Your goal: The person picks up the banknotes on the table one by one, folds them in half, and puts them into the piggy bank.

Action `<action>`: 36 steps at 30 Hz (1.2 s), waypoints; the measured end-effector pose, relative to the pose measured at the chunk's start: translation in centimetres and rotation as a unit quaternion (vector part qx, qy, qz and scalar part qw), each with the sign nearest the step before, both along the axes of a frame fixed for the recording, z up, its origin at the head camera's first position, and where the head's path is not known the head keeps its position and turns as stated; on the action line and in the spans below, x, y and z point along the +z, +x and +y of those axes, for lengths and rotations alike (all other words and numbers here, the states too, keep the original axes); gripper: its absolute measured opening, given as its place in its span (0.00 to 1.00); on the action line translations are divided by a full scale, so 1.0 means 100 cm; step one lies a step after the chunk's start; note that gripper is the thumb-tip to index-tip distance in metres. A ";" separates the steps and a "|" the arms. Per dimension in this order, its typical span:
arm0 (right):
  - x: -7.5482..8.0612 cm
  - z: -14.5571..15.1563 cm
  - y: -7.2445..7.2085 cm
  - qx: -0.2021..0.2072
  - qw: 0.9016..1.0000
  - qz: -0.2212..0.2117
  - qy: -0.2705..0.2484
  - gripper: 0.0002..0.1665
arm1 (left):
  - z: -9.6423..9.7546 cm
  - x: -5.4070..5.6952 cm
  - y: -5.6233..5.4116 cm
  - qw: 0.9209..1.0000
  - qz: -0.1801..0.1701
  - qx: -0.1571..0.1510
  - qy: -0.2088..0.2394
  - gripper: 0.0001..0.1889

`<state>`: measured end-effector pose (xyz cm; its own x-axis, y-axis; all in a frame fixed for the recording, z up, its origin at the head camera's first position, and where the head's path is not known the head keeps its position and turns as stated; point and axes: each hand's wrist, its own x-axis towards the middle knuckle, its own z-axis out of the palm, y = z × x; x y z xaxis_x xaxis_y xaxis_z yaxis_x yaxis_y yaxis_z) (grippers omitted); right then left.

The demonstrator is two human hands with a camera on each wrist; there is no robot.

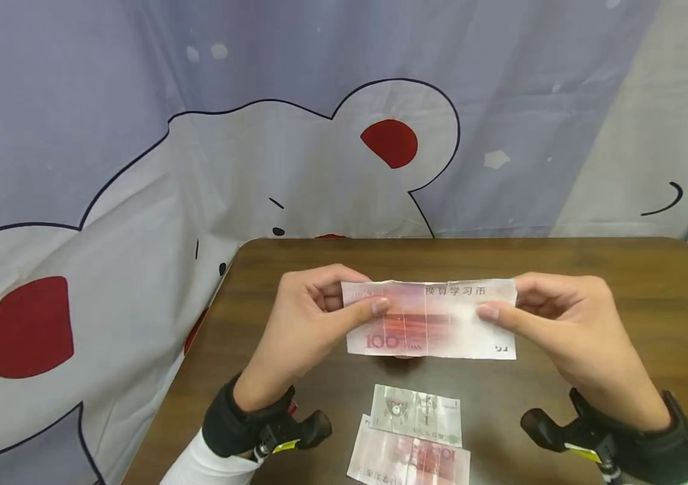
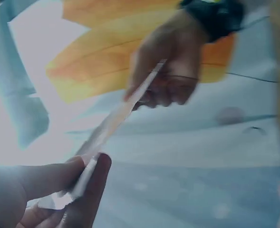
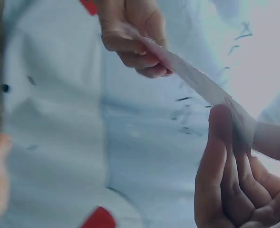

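A pink-and-white play banknote (image 1: 428,320) marked 100 is stretched level above the wooden table, its printed side toward the head camera. My left hand (image 1: 307,330) pinches its left end, thumb in front and fingers behind. At the other end, my right hand (image 1: 574,337) pinches it the same way. Faint vertical creases cross the sheet. In the left wrist view the banknote (image 2: 113,121) appears nearly edge-on between both hands. From the right wrist, the banknote (image 3: 197,78) slants between the hands, its near end between thumb and fingers.
Below the hands, a greenish note (image 1: 416,414) overlaps a pink 100 note (image 1: 410,461) on the brown table (image 1: 641,323). A small object peeks from under the held note's lower edge, mostly hidden. Behind the table hangs a curtain (image 1: 259,168) with cartoon shapes.
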<state>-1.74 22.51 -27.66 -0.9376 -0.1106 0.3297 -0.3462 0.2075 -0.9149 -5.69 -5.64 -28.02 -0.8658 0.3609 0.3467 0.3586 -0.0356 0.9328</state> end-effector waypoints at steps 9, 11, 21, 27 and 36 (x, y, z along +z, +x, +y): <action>0.009 -0.013 -0.002 -0.034 0.999 0.037 -0.012 0.04 | -0.006 0.008 0.000 0.999 0.009 0.015 0.034 0.07; 0.009 -0.013 -0.002 -0.045 0.998 0.042 0.003 0.06 | -0.004 0.006 -0.003 1.000 0.003 0.008 0.030 0.07; -0.001 -0.026 -0.007 -0.140 0.965 0.222 0.028 0.10 | 0.020 -0.007 -0.004 0.994 0.067 0.059 0.065 0.08; -0.012 -0.054 -0.012 -0.180 0.885 0.424 0.063 0.06 | 0.044 -0.020 0.002 0.982 0.150 0.099 0.058 0.11; -0.024 -0.080 -0.015 -0.154 0.846 0.498 0.113 0.12 | 0.053 -0.015 0.014 0.988 0.134 0.019 0.075 0.19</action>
<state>-3.24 14.46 -30.07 -0.2020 -0.0767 0.9764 -0.8199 0.5586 -0.1257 -4.31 -0.30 -29.50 -0.7471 0.2573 0.6129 0.5964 -0.1479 0.7890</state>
